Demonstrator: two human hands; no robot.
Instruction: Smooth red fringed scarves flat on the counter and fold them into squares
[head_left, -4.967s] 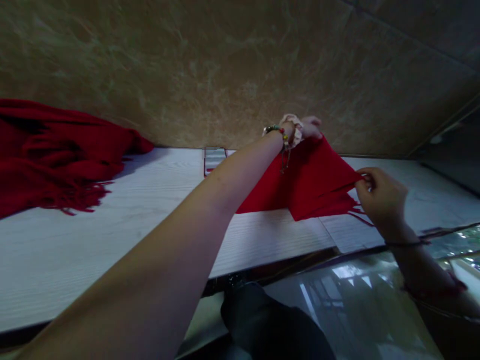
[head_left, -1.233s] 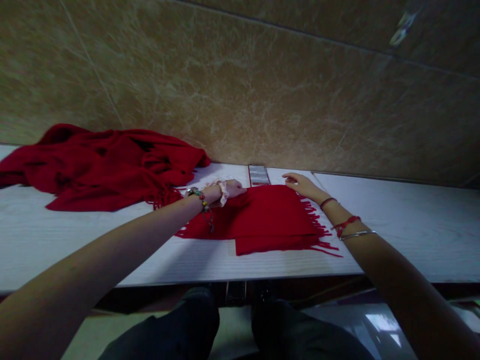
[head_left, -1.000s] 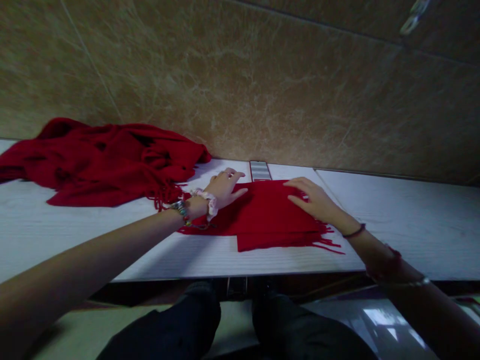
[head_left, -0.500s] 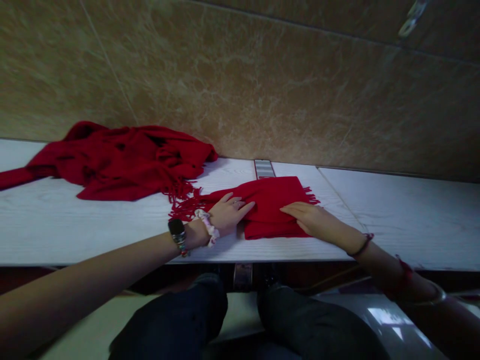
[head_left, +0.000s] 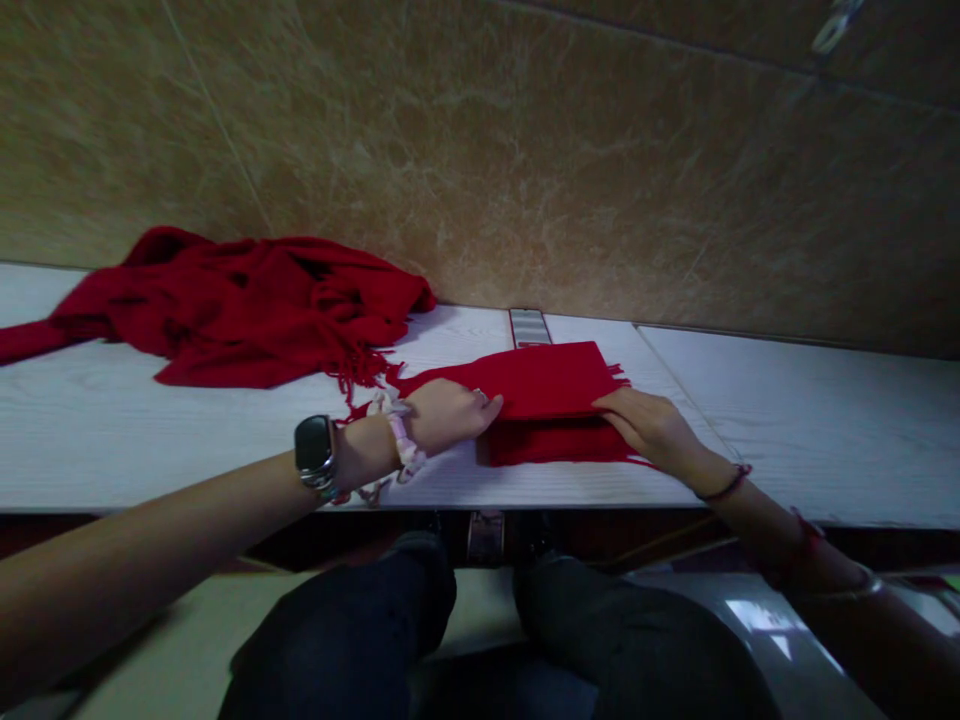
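Note:
A folded red scarf [head_left: 551, 380] with fringed ends lies on the white wood-grain bench top [head_left: 225, 450] in front of me. My left hand [head_left: 450, 415] is closed on the scarf's left part, thumb along the near edge of the upper layer. At the right end, my right hand [head_left: 652, 425] pinches the near edge of that same layer between thumb and fingers. The upper layer is slightly raised, and a lower layer shows beneath it on the near side. Fringe sticks out past both ends; my left hand and wrist hide some of it.
A second red fringed cloth [head_left: 247, 310] lies crumpled at the back left against the brown marble-look wall [head_left: 480, 170]. A grey metallic strip [head_left: 529, 328] sits behind the folded scarf. My knees [head_left: 360, 620] are below the bench's front edge.
Both hands have gone from lying on the scarf to gripping the upper layer. Its near edge has been lifted back, uncovering more of the lower layer.

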